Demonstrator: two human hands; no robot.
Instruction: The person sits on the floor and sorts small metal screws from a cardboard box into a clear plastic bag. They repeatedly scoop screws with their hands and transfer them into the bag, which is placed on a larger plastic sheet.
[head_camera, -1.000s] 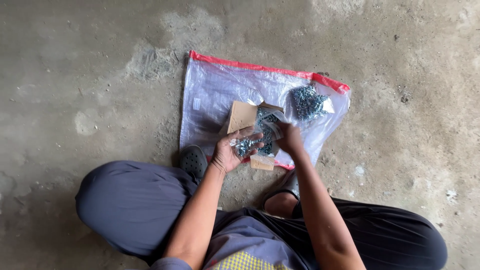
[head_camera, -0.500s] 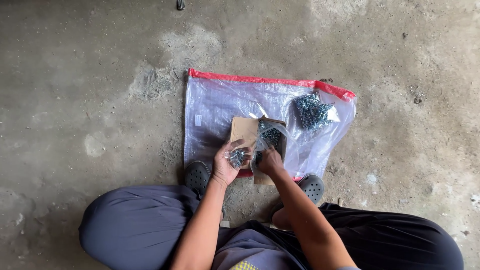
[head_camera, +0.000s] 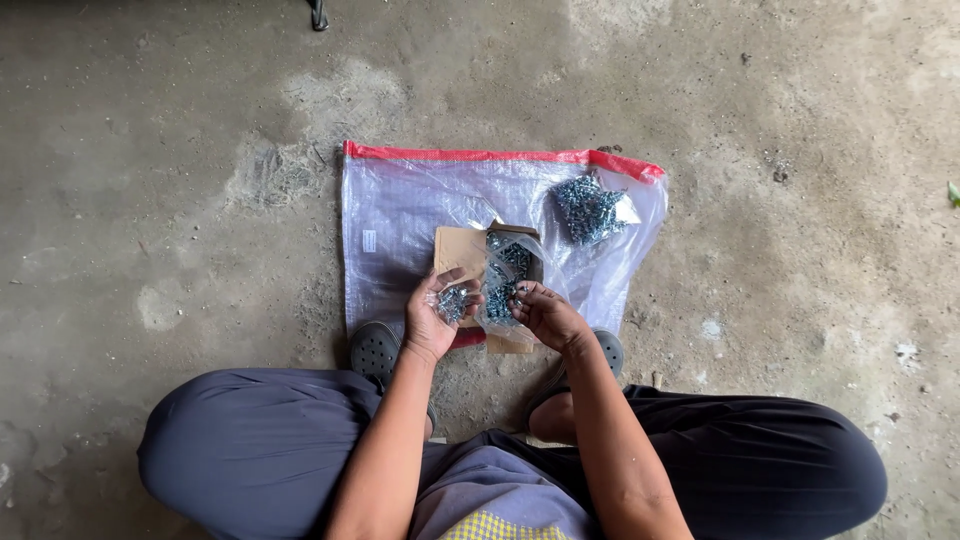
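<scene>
Screws (head_camera: 453, 300), a small shiny heap of them, sit cupped in the left hand (head_camera: 432, 320), palm up, fingers curled loosely around the pile without pressing together. No single direction to that heap; the pieces lie every which way, too small to read one by one. Just to the right, the right hand (head_camera: 545, 315) has its grip pinching the near edge of a clear plastic bag (head_camera: 505, 275) of more screws, which runs long from near to far. That bag lies on an open cardboard box (head_camera: 458, 250), flap up on the left. Beneath it all, a large clear sack with a red far edge (head_camera: 400, 200) is spread flat on the concrete floor (head_camera: 150, 150). Far right on the sack lies a second packet of screws (head_camera: 590, 208). Both hands hover near the sack's near edge, above the person's grey clogs (head_camera: 375, 348).
</scene>
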